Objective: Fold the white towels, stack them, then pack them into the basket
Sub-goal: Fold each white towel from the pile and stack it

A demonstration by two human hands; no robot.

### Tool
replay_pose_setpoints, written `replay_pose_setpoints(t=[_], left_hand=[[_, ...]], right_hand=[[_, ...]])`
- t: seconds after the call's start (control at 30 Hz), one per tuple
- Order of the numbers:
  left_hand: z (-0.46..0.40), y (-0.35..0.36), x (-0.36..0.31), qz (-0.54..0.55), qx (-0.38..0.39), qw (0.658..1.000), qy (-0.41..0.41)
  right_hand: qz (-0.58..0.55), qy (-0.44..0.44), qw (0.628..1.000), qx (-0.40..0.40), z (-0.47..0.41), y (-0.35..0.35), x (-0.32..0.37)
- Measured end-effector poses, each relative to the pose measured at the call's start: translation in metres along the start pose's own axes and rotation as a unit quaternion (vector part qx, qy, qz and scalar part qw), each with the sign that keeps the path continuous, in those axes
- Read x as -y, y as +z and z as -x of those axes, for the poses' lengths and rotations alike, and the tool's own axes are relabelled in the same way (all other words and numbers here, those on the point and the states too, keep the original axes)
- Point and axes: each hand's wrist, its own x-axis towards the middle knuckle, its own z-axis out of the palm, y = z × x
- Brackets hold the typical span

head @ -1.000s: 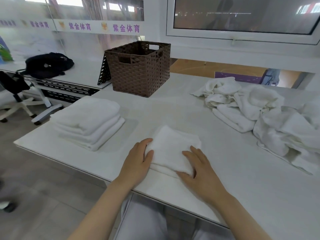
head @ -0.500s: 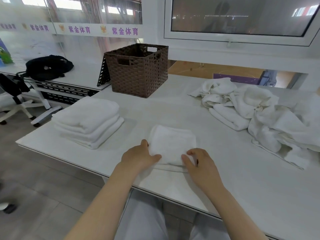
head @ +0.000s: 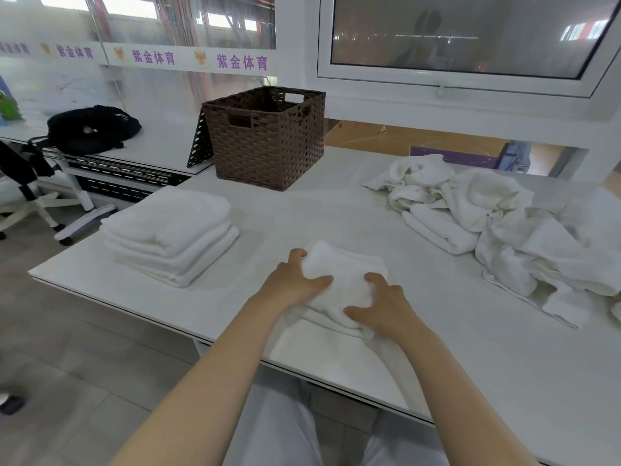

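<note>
**A:** What's on your feed, from the left side across?

**B:** Far left I see a black bag [head: 92, 129] on a side counter, with a white office chair [head: 30, 200] below it. On the white table [head: 504, 358] in front of me, the stack of folded towels [head: 169, 235] sits near the left corner. Behind it, toward the wall, stands the brown woven basket [head: 267, 139], upright, and from this angle I can't tell what is inside.

**A:** And the hands?

**B:** Both are on the folded towel [head: 339, 280] near the table's front edge, right in the middle of my view. The left hand [head: 292, 280] grips its left side, thumb lying over the top and fingers curled round the far corner. The right hand [head: 383, 307] grips the near right corner, thumb and fingers pinching into the cloth. The hands are apart, with the towel between them. I can't tell whether it's lifted off the table or resting on it.

**A:** Anything further right?

**B:** The pile of unfolded towels [head: 504, 223], crumpled and spread toward the right edge, well apart from the stack.
</note>
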Motion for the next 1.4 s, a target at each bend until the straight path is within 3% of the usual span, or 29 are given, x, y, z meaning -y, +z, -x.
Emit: replay_pose_setpoints(t=[0.1, 0.23, 0.37, 0.53, 0.77, 1.1, 1.4], left_hand=[[0.002, 0.009, 0.001, -0.071, -0.007, 0.997, 0.025], [0.015, 0.016, 0.004, -0.167, -0.091, 0.979, 0.073], [0.017, 0.008, 0.023, -0.095, -0.044, 0.987, 0.121], [0.009, -0.025, 0.045, -0.008, -0.018, 0.988, 0.153], [-0.007, -0.12, 0.052, -0.004, -0.125, 0.972, 0.197], [-0.032, -0.257, 0.1, -0.066, -0.186, 0.972, 0.128], [-0.05, -0.291, 0.154, -0.077, -0.181, 0.976, 0.095]], right_hand=[[0.012, -0.015, 1.0, -0.002, 0.002, -0.001, -0.001], [0.026, -0.022, 0.999, -0.013, 0.007, 0.002, -0.006], [0.029, -0.024, 0.999, 0.018, 0.008, 0.001, -0.002], [-0.098, -0.045, 0.994, -0.004, 0.003, 0.009, 0.022], [-0.07, -0.178, 0.978, -0.082, -0.021, 0.003, 0.119], [-0.05, -0.258, 0.963, -0.061, -0.068, 0.062, 0.256], [-0.045, -0.24, 0.97, -0.01, -0.094, 0.11, 0.297]])
